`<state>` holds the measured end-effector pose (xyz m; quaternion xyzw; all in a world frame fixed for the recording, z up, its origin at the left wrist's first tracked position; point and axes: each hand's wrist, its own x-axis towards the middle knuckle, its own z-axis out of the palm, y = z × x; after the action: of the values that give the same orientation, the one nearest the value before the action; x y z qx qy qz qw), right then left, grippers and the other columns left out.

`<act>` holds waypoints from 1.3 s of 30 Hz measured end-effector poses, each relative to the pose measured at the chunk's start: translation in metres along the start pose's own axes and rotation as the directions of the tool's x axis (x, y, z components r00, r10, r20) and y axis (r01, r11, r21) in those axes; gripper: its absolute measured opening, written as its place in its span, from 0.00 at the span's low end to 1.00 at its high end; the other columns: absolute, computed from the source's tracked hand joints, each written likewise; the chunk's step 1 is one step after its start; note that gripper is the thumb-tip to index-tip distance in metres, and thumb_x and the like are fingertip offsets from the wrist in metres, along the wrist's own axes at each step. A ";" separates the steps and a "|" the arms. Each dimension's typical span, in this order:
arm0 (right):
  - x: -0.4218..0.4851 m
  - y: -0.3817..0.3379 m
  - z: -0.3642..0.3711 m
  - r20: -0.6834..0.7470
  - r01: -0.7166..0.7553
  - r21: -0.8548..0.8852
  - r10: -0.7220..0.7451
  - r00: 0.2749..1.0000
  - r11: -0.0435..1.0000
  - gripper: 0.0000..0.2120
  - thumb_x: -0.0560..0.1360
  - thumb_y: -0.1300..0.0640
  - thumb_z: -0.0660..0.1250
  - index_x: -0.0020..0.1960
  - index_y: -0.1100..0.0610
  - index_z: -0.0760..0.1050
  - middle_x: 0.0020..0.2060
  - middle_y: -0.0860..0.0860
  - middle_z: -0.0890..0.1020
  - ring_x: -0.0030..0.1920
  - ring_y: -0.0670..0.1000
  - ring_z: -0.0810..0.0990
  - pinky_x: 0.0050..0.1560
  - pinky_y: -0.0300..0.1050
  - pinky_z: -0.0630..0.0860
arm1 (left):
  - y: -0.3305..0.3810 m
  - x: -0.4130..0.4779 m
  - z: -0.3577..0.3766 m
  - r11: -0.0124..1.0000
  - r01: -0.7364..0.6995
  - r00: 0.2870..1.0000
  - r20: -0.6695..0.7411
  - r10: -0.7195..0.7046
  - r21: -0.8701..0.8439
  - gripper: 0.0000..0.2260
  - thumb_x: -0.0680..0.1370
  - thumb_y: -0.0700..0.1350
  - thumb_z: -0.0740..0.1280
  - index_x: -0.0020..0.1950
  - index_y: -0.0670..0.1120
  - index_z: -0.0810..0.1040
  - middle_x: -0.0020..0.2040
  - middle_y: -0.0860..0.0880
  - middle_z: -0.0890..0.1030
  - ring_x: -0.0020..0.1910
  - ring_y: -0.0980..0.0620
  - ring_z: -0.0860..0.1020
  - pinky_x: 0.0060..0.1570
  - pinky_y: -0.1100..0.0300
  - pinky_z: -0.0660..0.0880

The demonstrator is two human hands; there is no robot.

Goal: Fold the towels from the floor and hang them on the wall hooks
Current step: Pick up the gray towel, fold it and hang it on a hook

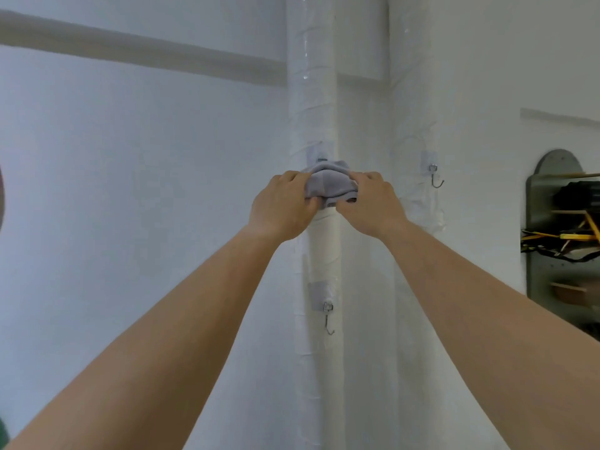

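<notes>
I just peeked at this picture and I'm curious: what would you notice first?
Two bare arms reach up the middle, and the left hand and right hand both grip a bunched grey towel against the white wrapped column. Next you notice two bare metal hooks: the side hook on the wall to the right of the towel, and the lower hook further down the column.

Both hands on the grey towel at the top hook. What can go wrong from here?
1. The grey towel covers most of the top hook under its stick-on pad; whether the fabric has caught cannot be told, so releasing may drop it.
2. The left hand and right hand grip it bunched; the fold may come undone.
3. A hard downward tug might peel the pad off the wrapped pipe.
</notes>
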<state>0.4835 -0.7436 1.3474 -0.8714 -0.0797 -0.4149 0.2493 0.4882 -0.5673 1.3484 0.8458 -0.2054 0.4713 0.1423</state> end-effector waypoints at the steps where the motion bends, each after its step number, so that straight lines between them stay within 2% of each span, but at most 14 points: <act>1: -0.007 0.001 0.000 0.009 0.006 -0.022 -0.005 1.000 1.000 0.31 0.75 0.47 0.66 0.76 0.52 0.64 0.70 0.54 0.67 0.68 0.60 0.68 0.64 0.56 0.72 | -0.002 -0.010 -0.001 1.000 0.008 1.000 -0.006 -0.008 0.021 0.20 0.81 0.53 0.60 0.72 0.49 0.71 0.69 0.50 0.74 0.67 0.47 0.71 0.56 0.52 0.72; 7: -0.054 0.010 0.015 0.040 0.040 -0.140 -0.035 0.999 0.989 0.31 0.76 0.47 0.65 0.76 0.53 0.59 0.73 0.53 0.62 0.70 0.58 0.64 0.60 0.53 0.71 | -0.021 -0.084 -0.001 0.984 0.090 0.990 0.090 -0.105 0.150 0.25 0.82 0.52 0.60 0.78 0.49 0.62 0.76 0.52 0.66 0.73 0.50 0.66 0.65 0.51 0.70; 12: -0.094 0.007 0.020 0.151 0.034 -0.175 -0.007 0.989 0.984 0.31 0.77 0.48 0.64 0.77 0.54 0.59 0.73 0.53 0.62 0.70 0.57 0.64 0.61 0.54 0.71 | -0.033 -0.137 -0.011 0.968 0.122 0.963 0.209 -0.170 0.221 0.24 0.82 0.52 0.60 0.78 0.48 0.62 0.76 0.52 0.67 0.73 0.49 0.67 0.65 0.50 0.71; 17: -0.127 -0.028 0.006 0.244 0.090 -0.226 -0.033 0.969 0.970 0.30 0.78 0.48 0.63 0.77 0.54 0.60 0.71 0.53 0.64 0.69 0.58 0.66 0.61 0.55 0.72 | -0.033 -0.163 -0.037 0.965 0.147 0.944 0.260 -0.202 0.217 0.24 0.82 0.53 0.59 0.78 0.49 0.62 0.75 0.51 0.67 0.72 0.49 0.68 0.64 0.50 0.72; 21: -0.153 -0.075 -0.006 0.293 0.141 -0.285 -0.054 0.955 0.948 0.30 0.78 0.48 0.63 0.76 0.54 0.60 0.72 0.54 0.65 0.69 0.58 0.66 0.62 0.55 0.72 | -0.036 -0.184 -0.073 0.973 0.114 0.946 0.277 -0.168 0.200 0.24 0.82 0.52 0.59 0.78 0.49 0.63 0.75 0.51 0.67 0.71 0.49 0.68 0.64 0.50 0.72; 28: -0.241 -0.190 -0.006 0.315 0.131 -0.327 -0.023 0.949 0.936 0.30 0.78 0.48 0.63 0.77 0.54 0.60 0.71 0.55 0.65 0.69 0.58 0.67 0.61 0.54 0.71 | -0.078 -0.268 -0.177 0.984 0.097 0.952 0.275 -0.135 0.146 0.23 0.82 0.53 0.59 0.76 0.49 0.64 0.74 0.51 0.68 0.71 0.49 0.69 0.62 0.49 0.74; 32: -0.315 -0.262 0.004 0.341 0.137 -0.360 -0.006 0.940 0.923 0.28 0.77 0.48 0.63 0.75 0.54 0.63 0.69 0.55 0.67 0.67 0.58 0.69 0.58 0.53 0.71 | -0.115 -0.346 -0.237 0.985 0.130 0.932 0.326 -0.161 0.115 0.23 0.81 0.54 0.59 0.76 0.50 0.65 0.74 0.52 0.68 0.69 0.49 0.70 0.61 0.50 0.74; 39: -0.393 -0.366 0.001 0.406 0.118 -0.394 0.057 0.912 0.912 0.28 0.75 0.49 0.63 0.73 0.55 0.65 0.68 0.55 0.69 0.67 0.59 0.69 0.62 0.56 0.73 | -0.159 -0.424 -0.326 0.986 0.155 0.895 0.415 -0.166 0.060 0.23 0.81 0.54 0.59 0.76 0.50 0.65 0.73 0.51 0.68 0.66 0.49 0.74 0.60 0.50 0.75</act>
<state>0.1049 -0.4009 1.1820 -0.9699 -0.0552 -0.2348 0.0320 0.1242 -0.1957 1.1465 0.9428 -0.1548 0.2685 0.1225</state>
